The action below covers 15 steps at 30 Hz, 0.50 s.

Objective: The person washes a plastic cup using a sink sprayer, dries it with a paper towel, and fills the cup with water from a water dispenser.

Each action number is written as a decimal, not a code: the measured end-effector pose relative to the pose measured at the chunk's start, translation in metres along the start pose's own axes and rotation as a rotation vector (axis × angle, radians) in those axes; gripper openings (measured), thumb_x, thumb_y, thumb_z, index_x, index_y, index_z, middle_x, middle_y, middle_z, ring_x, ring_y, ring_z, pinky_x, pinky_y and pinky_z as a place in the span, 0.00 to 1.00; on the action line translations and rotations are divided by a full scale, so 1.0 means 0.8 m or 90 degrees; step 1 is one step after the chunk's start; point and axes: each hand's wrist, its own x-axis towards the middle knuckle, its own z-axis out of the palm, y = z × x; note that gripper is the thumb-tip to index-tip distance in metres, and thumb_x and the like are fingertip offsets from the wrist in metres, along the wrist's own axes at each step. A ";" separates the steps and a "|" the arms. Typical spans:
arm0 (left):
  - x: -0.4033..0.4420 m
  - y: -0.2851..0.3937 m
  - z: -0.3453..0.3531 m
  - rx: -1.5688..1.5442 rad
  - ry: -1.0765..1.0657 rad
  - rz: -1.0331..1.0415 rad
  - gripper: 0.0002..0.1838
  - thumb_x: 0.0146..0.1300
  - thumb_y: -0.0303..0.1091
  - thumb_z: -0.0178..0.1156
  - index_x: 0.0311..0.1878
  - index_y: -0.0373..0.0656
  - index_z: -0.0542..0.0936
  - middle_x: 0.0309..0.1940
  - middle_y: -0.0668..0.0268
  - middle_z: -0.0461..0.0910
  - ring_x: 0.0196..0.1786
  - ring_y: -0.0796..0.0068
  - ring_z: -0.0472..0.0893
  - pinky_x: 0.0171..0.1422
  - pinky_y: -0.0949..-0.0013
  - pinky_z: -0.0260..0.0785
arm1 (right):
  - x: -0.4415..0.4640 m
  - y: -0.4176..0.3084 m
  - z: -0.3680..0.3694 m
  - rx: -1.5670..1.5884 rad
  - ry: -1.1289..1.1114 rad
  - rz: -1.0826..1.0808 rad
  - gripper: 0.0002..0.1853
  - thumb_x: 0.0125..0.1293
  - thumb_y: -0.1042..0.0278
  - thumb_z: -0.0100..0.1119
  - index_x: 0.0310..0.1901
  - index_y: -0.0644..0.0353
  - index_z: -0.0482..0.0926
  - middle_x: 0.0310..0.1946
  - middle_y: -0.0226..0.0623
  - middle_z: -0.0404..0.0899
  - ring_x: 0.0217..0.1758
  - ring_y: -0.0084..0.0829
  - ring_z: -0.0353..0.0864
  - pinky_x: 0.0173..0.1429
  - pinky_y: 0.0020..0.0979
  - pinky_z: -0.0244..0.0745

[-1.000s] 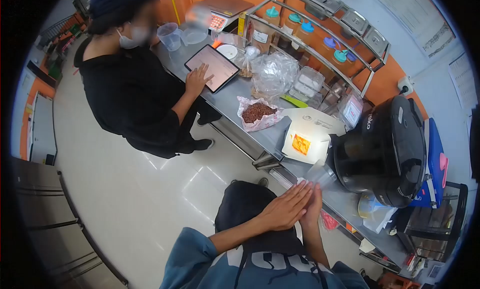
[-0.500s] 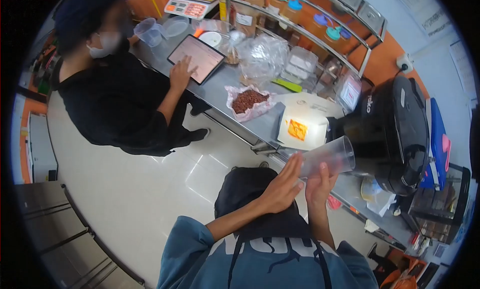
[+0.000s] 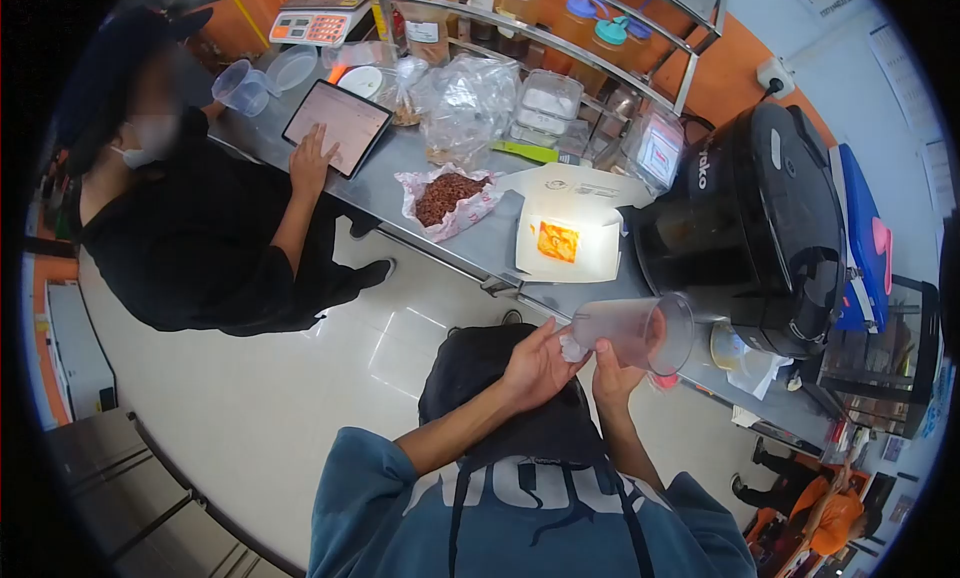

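My right hand [image 3: 614,380] is closed on a clear plastic cup [image 3: 625,328], which lies tilted on its side with its wide mouth to the right. Beside the narrow end, my left hand [image 3: 536,366] is turned palm up and holds a small crumpled white piece [image 3: 573,348]; its material is unclear. Just beyond the cup, an open paper food box [image 3: 597,258] on the counter contains a flat orange-and-yellow piece [image 3: 558,242]. To its left, a wrapper of brown crumbly bits [image 3: 447,197] lies open.
A co-worker in black [image 3: 200,238] touches a tablet [image 3: 338,128] on the steel counter [image 3: 445,253]. A large black cooker [image 3: 740,238] stands right of the box. A rack [image 3: 560,40] with sauce bottles runs behind. Another person in orange [image 3: 832,523] is far right.
My left hand has drawn back from the cup's side and turned palm up, showing the white piece. The cup has moved slightly down and left. My view has shifted right.
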 end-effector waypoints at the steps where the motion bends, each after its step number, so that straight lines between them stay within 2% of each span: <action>1: 0.002 0.004 0.000 -0.004 0.002 -0.006 0.30 0.74 0.51 0.32 0.67 0.35 0.62 0.64 0.61 0.68 0.67 0.68 0.65 0.74 0.65 0.49 | 0.000 0.000 -0.001 -0.011 -0.012 -0.005 0.43 0.55 0.72 0.67 0.67 0.65 0.50 0.62 0.45 0.58 0.64 0.37 0.63 0.68 0.39 0.58; 4: 0.007 0.009 0.006 -0.015 0.032 0.002 0.33 0.74 0.53 0.31 0.66 0.34 0.62 0.64 0.57 0.68 0.67 0.63 0.66 0.72 0.62 0.53 | -0.008 0.010 -0.006 -0.007 -0.051 -0.009 0.45 0.54 0.74 0.67 0.67 0.64 0.48 0.62 0.45 0.59 0.64 0.36 0.63 0.68 0.39 0.59; 7: 0.009 0.011 0.007 -0.028 0.035 -0.002 0.33 0.73 0.54 0.30 0.66 0.33 0.63 0.65 0.56 0.68 0.66 0.61 0.66 0.72 0.61 0.54 | -0.012 -0.001 -0.004 0.087 -0.147 0.013 0.47 0.52 0.77 0.67 0.68 0.63 0.44 0.61 0.44 0.59 0.64 0.36 0.63 0.68 0.40 0.59; 10: 0.014 -0.002 0.008 0.005 0.039 -0.015 0.32 0.73 0.54 0.31 0.65 0.35 0.65 0.61 0.60 0.72 0.64 0.67 0.69 0.70 0.64 0.56 | -0.009 0.004 -0.019 -0.003 -0.137 0.019 0.48 0.51 0.79 0.67 0.68 0.62 0.43 0.61 0.45 0.59 0.64 0.37 0.63 0.68 0.40 0.59; 12: 0.018 -0.012 -0.012 -0.046 -0.002 -0.039 0.32 0.73 0.55 0.32 0.63 0.35 0.66 0.60 0.60 0.73 0.62 0.66 0.70 0.68 0.65 0.58 | 0.003 0.004 -0.014 0.010 -0.059 0.019 0.48 0.51 0.71 0.71 0.68 0.63 0.46 0.61 0.45 0.60 0.64 0.38 0.63 0.68 0.41 0.59; 15: 0.026 -0.016 -0.014 -0.137 -0.097 -0.044 0.32 0.73 0.55 0.34 0.61 0.35 0.68 0.58 0.60 0.74 0.60 0.66 0.72 0.66 0.65 0.60 | 0.019 0.007 -0.006 0.018 -0.006 0.003 0.48 0.51 0.66 0.72 0.67 0.63 0.48 0.61 0.46 0.60 0.65 0.39 0.62 0.68 0.41 0.59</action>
